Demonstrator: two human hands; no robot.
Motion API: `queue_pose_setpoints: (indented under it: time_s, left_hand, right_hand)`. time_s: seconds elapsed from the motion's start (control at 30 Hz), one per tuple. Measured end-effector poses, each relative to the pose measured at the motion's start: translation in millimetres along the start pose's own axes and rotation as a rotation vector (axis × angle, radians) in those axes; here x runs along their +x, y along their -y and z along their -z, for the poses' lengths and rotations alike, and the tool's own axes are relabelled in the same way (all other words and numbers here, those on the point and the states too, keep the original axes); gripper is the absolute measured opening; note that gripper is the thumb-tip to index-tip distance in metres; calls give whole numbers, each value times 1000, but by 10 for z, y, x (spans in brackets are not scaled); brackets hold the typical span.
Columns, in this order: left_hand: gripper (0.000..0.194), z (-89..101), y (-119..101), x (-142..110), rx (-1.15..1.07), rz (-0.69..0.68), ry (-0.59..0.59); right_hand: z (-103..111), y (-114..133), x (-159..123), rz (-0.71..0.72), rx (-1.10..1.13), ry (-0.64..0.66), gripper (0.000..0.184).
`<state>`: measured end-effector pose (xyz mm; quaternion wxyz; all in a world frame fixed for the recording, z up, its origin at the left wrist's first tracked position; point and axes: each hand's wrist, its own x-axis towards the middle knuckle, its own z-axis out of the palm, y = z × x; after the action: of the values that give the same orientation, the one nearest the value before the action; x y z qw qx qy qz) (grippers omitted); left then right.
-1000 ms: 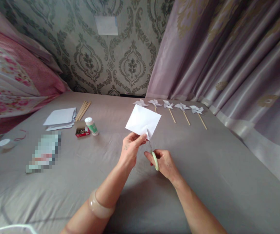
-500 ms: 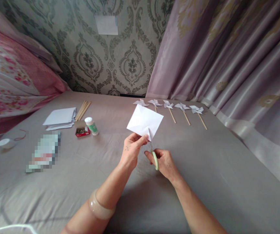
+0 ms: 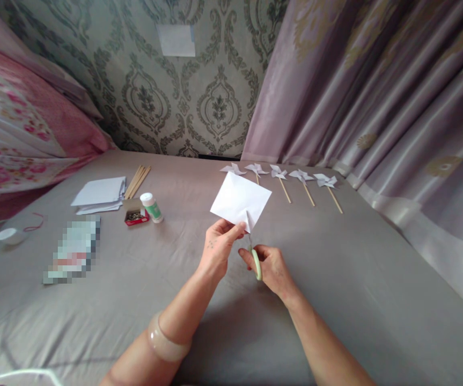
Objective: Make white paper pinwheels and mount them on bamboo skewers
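A square sheet of white paper (image 3: 239, 198) is pinched by its lower edge in my left hand (image 3: 218, 244), thumb on top. My right hand (image 3: 273, 268) is closed around the light green handle of a pair of scissors (image 3: 257, 264). The scissor blades reach up to the paper's bottom corner, where they stand in a cut and a flap of paper lifts. Part of the blades is hidden behind the paper. Beyond the sheet, several white paper pinwheels (image 3: 302, 176) on wooden sticks lie in a row.
Left of my hands stand a white-and-green bottle (image 3: 151, 208) and an open red box (image 3: 137, 217) of small metal pieces. Behind them lie folded white papers (image 3: 99, 193) and wooden sticks (image 3: 137, 182). A blurred packet (image 3: 74, 249) and white cable (image 3: 17, 373) lie further left.
Almost nothing differs. The paper has shifted very slightly to the right, while both hands keep their hold.
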<state>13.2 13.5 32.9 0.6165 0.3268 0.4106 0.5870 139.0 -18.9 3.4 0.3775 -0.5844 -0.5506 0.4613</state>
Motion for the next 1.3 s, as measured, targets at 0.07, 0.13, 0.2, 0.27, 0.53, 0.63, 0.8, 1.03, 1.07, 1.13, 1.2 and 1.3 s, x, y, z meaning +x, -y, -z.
queue_pose_setpoints:
  time_s: [0.07, 0.13, 0.2, 0.27, 0.53, 0.63, 0.8, 1.03, 1.07, 1.13, 1.2, 1.3]
  left_hand:
    - [18, 1, 6, 0, -3, 9, -3]
    - [18, 3, 11, 1, -5, 10, -2]
    - [19, 5, 13, 3, -4, 6, 0]
    - [19, 8, 13, 6, -3, 3, 4]
    - [19, 31, 36, 24, 4, 1, 12]
    - [19, 30, 40, 27, 11, 2, 8]
    - [21, 27, 36, 31, 5, 12, -6]
    - [30, 71, 77, 106, 2, 37, -38]
    - [32, 85, 81, 124, -1, 38, -51]
    - [36, 122, 80, 165, -16, 30, -87]
    - [38, 167, 73, 210, -36, 19, -127]
    - [39, 236, 56, 273, -43, 18, -168]
  right_hand:
    - [-1, 2, 0, -5, 6, 2, 43]
    - [-2, 13, -1, -6, 2, -1, 43]
    - [-2, 29, -5, -4, -12, -6, 42]
    - [-2, 43, -9, -4, -26, -14, 43]
    - [-14, 41, -18, 6, -33, -41, 43]
    - [-20, 40, -17, 11, -38, -48, 44]
    - [-19, 49, -15, 7, -52, -50, 46]
    - [-25, 9, 28, 5, -98, -40, 48]
    - [-27, 2, 38, 5, -112, -41, 48]
    - [-32, -5, 55, -1, -135, -42, 47]
    - [-37, 1, 61, 0, -153, -42, 47]
    - [-43, 31, 49, 10, -186, -53, 48]
